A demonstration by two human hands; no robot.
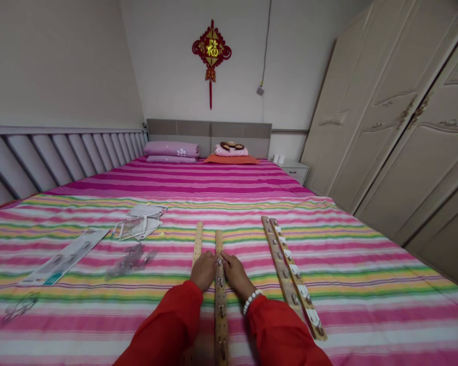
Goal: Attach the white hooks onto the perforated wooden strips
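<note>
The left hand [204, 271] and the right hand [234, 272] meet from either side at the far part of the middle wooden strip [220, 296], which lies lengthwise on the striped bed sheet [366, 284], their fingers beside the farthest visible metal fitting [219, 262]; whether they are clamped on that fitting or only bracing the strip's edges, I cannot tell. The likeliest trouble is the strip rolling or skidding: it is narrow, the bedding looks soft, and all the contact is near one end, so uneven pressure could twist it or lift the near end. A small metal part let slip there could vanish in the cloth's busy stripes. The perforated strip [197, 244] lies just beside the left hand, so an outward swing could knock it. The bead bracelet [252, 300] might snag a fitting if the right wrist crossed over the row. Farther left, the clear plastic bag [132, 258] of metal pieces could spill, should it be unsealed and the sheet get tugged.
</note>
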